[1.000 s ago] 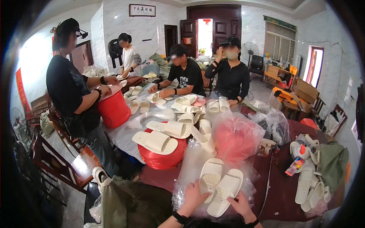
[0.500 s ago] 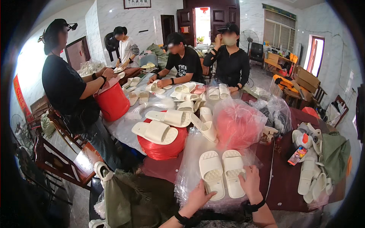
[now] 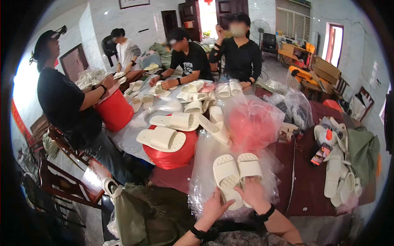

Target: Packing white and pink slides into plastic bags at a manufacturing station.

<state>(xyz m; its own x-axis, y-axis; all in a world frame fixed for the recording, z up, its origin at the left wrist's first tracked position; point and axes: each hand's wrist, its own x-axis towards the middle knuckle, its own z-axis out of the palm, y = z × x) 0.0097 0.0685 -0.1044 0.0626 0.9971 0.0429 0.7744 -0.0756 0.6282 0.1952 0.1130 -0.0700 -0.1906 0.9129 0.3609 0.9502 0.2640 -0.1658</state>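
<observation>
A pair of cream slippers lies side by side in front of me on a stack of clear plastic bags (image 3: 201,180), toes pointing away. On the left slipper (image 3: 225,166), my left hand (image 3: 216,206) grips the edge near the heel, thumb across the footbed. My right hand (image 3: 252,192) is over the right slipper (image 3: 248,166), its fingertips at the strap opening and its thumb at the inner edge. That hand covers much of the right footbed.
Two slippers rest on a red roll (image 3: 170,153) to the left. Beyond the pair sits a bagged red bundle (image 3: 254,123). A phone (image 3: 321,153) and a slipper pile (image 3: 340,176) lie at right. Several people work around the table; one holds a red bucket (image 3: 114,110).
My right hand has moved left and forward from the right slipper's outer edge onto its footbed. My left hand stays at the left slipper. The view has shifted slightly.
</observation>
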